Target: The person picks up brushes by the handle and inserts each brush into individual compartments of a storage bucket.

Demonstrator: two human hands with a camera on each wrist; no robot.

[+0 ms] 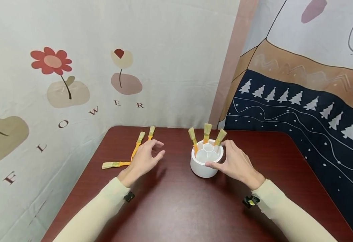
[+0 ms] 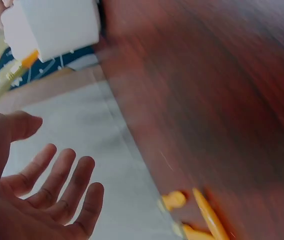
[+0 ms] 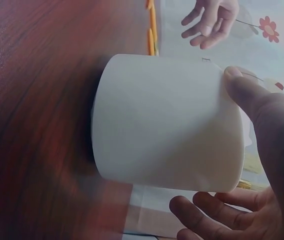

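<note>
A white round holder (image 1: 201,169) with inner compartments stands mid-table, with three yellow-handled brushes (image 1: 207,129) upright in it. My right hand (image 1: 228,160) grips the holder, thumb at its near rim and fingers curled round its right side; the right wrist view shows the holder (image 3: 167,122) close up with my right hand (image 3: 264,150) round it. My left hand (image 1: 152,153) hovers open with fingers spread, just right of three loose brushes (image 1: 137,144) lying on the table. In the left wrist view the left hand (image 2: 42,195) holds nothing, and the holder (image 2: 52,27) is at top left.
The dark red table (image 1: 176,208) is set in a corner between a flower-print cloth wall (image 1: 73,84) on the left and a tree-pattern cloth (image 1: 300,111) on the right. One loose brush (image 1: 116,164) lies crosswise near the left edge.
</note>
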